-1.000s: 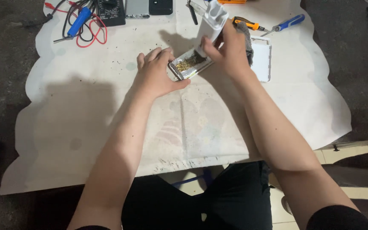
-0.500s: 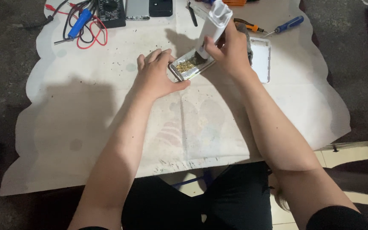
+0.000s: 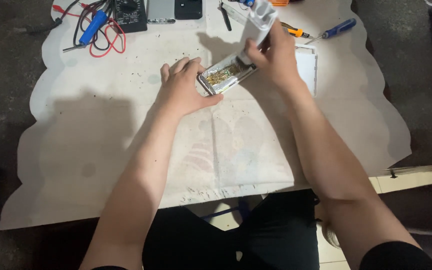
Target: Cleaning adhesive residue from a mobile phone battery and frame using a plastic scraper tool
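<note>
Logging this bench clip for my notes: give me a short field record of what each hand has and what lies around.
left hand: steadies open silver device, gold parts showing inside
right hand: grip on white casing, raised and tilted over the device
surface: stained white sheet
behind: black multimeter, red leads, blue screwdriver
beside right hand: white panel

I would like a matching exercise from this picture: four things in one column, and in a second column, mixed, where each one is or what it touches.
Things:
1. left hand
2. right hand
3. blue screwdriver
4. black multimeter

Places or states:
a. lies on the white sheet, far right of the tools
b. holds the white casing, lifted upward
c. steadies the silver pack at its near end
d. rests at the far left, by red and black leads

Pairs: 1-c, 2-b, 3-a, 4-d
</note>
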